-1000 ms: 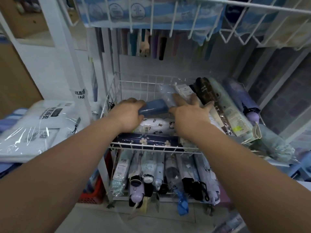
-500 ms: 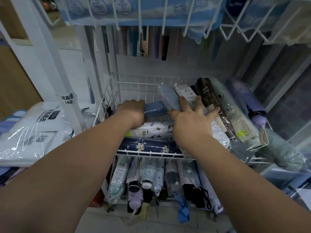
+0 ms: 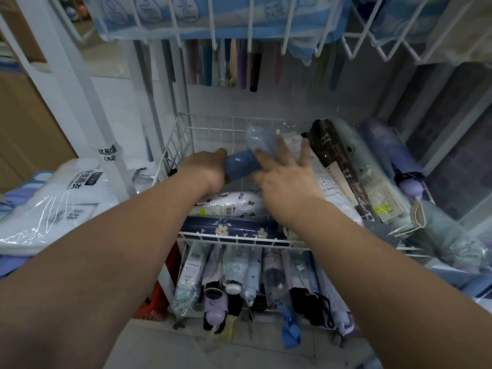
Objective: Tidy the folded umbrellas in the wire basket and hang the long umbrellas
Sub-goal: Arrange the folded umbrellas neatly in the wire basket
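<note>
head view: the white wire basket (image 3: 183, 145) fills the middle, with the long umbrellas (image 3: 226, 65) hanging in a row at 12 o'clock and a lower row of sleeved folded umbrellas (image 3: 239, 275) at 6 o'clock. inside the basket, a slanted pile topped by a brown lettered folded umbrella (image 3: 338, 155) leans at 2 o'clock. a navy flowered folded umbrella (image 3: 231, 227) and a white cartoon-print folded umbrella (image 3: 226, 202) lie crosswise by the front rim. the blue folded umbrella in a clear plastic sleeve (image 3: 242, 166) lies just behind them, at the centre. the left hand (image 3: 207, 169) grasps its 9 o'clock end, fingers wrapped round. the right hand (image 3: 285, 177) lies spread against the sleeve, grasping nothing. the slick sleeve could probably slip, as only one hand clamps the umbrella, and a nudge from the right hand might tip the leaning pile over the 3 o'clock rim.
</note>
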Demonstrator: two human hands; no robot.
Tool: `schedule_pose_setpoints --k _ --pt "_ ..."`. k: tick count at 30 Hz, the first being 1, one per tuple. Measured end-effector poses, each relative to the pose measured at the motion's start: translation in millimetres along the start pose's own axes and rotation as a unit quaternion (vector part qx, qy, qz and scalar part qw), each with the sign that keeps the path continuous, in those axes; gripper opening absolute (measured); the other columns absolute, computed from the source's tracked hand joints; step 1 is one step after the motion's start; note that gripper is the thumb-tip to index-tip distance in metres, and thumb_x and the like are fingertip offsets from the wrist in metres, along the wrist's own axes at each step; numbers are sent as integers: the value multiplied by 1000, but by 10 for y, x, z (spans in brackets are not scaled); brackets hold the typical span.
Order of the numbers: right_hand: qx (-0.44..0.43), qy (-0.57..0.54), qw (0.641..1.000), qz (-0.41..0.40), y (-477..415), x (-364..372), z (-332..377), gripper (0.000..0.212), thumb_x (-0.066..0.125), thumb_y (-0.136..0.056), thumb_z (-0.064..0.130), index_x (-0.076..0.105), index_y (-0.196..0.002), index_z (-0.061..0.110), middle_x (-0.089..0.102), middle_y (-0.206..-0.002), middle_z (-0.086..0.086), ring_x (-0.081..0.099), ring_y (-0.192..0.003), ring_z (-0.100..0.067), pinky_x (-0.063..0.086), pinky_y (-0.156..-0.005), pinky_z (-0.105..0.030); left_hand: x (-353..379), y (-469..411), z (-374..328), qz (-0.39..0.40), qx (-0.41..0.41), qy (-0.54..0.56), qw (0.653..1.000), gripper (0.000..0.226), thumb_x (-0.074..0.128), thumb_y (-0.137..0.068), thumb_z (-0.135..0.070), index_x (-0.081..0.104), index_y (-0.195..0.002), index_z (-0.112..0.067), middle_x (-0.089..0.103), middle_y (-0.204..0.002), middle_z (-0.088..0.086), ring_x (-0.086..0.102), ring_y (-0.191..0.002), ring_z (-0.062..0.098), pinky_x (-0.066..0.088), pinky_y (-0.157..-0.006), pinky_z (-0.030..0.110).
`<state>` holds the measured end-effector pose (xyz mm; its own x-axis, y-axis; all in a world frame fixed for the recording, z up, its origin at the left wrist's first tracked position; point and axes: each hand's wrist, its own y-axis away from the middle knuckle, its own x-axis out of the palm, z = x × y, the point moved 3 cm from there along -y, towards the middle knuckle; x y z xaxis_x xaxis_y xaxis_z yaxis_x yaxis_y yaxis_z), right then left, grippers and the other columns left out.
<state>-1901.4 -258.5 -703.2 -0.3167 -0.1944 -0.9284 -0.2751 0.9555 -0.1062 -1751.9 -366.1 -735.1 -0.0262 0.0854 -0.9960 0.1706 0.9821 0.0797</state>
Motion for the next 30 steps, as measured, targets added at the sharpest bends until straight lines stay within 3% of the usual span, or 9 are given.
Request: schedule_pose_setpoints --k 4,6,10,14,17,19,24,27,30 --pt "-41 -31 998 41 -50 97 -35 44 52 -94 25 55 -137 34 12 -168 7 -15 -154 -36 -6 -115 -73 -63 293 51 -66 40 -27 997 73 60 -87 -59 37 -150 -29 48 -142 11 49 -129 35 44 -100 47" --pt "-5 -73 997 29 -41 118 -84 56 57 -91 26 46 -144 37 6 -169 9 -11 -154 -36 -1 -116 -73 -74 547 36 -131 96 -3 987 72 62 -83 -63 47 -144 -28 51 -139 10 50 -127 35 44 -103 50" --pt "124 -61 990 25 -11 139 -149 87 64 -88 39 9 -155 47 -6 -167 -13 2 -151 -48 17 -114 -69 25 756 -26 -87 171 95 977 65 69 -82 -60 58 -136 -25 60 -127 8 54 -119 31 47 -99 44" --pt "150 -37 988 1 -10 96 -68 79 64 -88 31 19 -153 44 32 -151 -17 30 -137 -44 36 -101 -62 41 729 -211 -59 152 261 951 61 62 -95 -40 41 -151 -26 59 -139 9 58 -122 28 48 -102 38" --pt "135 -22 990 -36 33 23 -19 69 64 -88 31 31 -149 37 42 -138 -15 40 -127 -39 38 -97 -58 49 725 -425 -30 149 308 939 59 55 -97 -20 36 -153 -25 63 -133 11 64 -108 29 48 -85 32" --pt "139 -40 988 -59 79 -43 -38 66 63 -89 31 33 -148 37 45 -134 -16 45 -122 -39 39 -94 -55 45 747 -535 -28 145 356 923 60 52 -96 -15 34 -152 -25 63 -133 11 65 -108 29 51 -86 34" --pt "144 -177 969 -95 189 -206 -308 59 58 -92 22 39 -146 39 49 -125 -20 51 -112 -43 47 -87 -44 28 786 -743 -40 123 499 857 69 49 -98 -18 19 -156 -43 69 -123 4 69 -103 27 55 -95 55" --pt "172 -225 949 -136 330 -313 -653 63 61 -88 26 44 -148 36 52 -125 -26 54 -111 -47 49 -94 -44 -9 809 -938 -45 115 530 839 57 54 -98 -34 33 -151 -37 62 -133 -10 62 -116 16 49 -102 39" --pt "231 -224 933 -159 498 -319 -1078 71 60 -85 19 39 -151 34 52 -124 -27 53 -110 -48 49 -92 -44 -22 812 -1154 -16 90 507 857 59 61 -94 -42 42 -148 -26 59 -126 -8 58 -119 17 46 -98 30"
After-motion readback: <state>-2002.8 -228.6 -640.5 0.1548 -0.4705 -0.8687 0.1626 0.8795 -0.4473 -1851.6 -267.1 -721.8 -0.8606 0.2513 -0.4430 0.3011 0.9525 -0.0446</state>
